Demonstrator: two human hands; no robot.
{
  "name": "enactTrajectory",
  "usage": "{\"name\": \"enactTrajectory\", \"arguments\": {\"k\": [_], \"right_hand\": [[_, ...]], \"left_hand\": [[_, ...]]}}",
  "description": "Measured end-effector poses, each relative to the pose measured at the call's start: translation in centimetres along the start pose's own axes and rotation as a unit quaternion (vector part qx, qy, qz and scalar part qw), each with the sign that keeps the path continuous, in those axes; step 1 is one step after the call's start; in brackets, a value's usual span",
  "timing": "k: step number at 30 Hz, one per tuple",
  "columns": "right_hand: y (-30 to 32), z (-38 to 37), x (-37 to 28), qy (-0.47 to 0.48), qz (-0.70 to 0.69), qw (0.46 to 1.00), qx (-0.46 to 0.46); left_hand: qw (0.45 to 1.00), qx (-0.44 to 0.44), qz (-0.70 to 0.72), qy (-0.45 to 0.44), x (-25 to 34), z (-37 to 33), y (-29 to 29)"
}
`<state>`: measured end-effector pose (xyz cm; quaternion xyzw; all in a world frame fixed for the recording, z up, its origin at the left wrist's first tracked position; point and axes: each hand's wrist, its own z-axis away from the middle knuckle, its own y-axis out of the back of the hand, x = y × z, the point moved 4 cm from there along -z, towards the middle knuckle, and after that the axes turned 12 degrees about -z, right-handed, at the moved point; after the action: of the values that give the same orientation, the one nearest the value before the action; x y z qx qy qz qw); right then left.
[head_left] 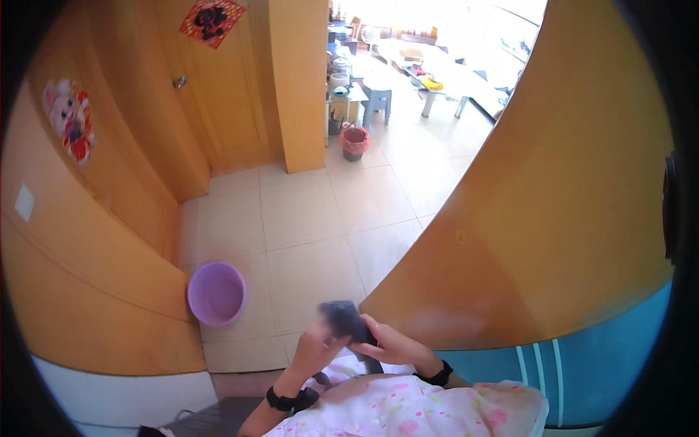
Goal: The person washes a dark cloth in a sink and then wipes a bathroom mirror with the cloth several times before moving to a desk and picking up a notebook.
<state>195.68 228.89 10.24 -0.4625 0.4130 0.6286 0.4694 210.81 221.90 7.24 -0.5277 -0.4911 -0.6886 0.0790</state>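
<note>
A dark grey, soft-looking piece of cloth (344, 317) is held up between my two hands, just above my lap. Its upper end is blurred, and I cannot make out its exact kind. My left hand (317, 349) grips it from the left with the fingers curled in. From the right, my right hand (390, 345) closes on its lower edge with the thumb and fingers. Part of the cloth hangs below the hands. White fabric with pink dots (408, 404) covers my lap, and a black band circles each wrist.
A purple basin (217, 294) stands on the tiled floor (302, 258) at the left, beside a wooden wall. An orange-brown panel (502, 218) rises close on the right above a blue surface (611, 364). Farther off are a red-lined bin (354, 143), a grey stool (376, 102) and a table.
</note>
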Motion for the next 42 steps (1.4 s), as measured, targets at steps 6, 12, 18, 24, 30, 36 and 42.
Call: {"name": "enactTrajectory", "arguments": {"k": [6, 12, 18, 24, 30, 36, 42], "right_hand": [[2.7, -4.5, -3.6, 0.012, -0.13, 0.991, 0.005], [3.2, -8.5, -2.7, -0.008, -0.117, 0.993, 0.032], [1.5, -13.6, -6.1, 0.004, -0.047, 0.997, 0.055], [1.7, -18.5, -8.0, -0.029, 0.179, 0.969, 0.171], [3.9, -21.3, -7.1, -0.004, 0.134, 0.962, 0.238], [10.0, -24.7, -5.0, -0.003, 0.044, 0.953, 0.301], [19.6, -28.3, -5.7, 0.076, -0.05, 0.93, 0.357]], "left_hand": [[0.993, 0.069, 0.047, -0.085, 0.6, -6.6, 4.1], [0.992, 0.078, 0.03, -0.091, -1.9, -10.0, 5.3], [0.99, 0.043, 0.049, -0.125, -3.8, -13.5, 11.5], [0.987, -0.006, 0.077, -0.14, -5.9, -16.9, 15.1], [0.982, -0.124, -0.022, -0.142, -10.0, -20.6, 13.7], [0.982, -0.114, 0.089, -0.124, -9.7, -28.5, 12.9], [0.974, -0.17, 0.038, -0.148, -8.8, -39.2, 11.2]]}}
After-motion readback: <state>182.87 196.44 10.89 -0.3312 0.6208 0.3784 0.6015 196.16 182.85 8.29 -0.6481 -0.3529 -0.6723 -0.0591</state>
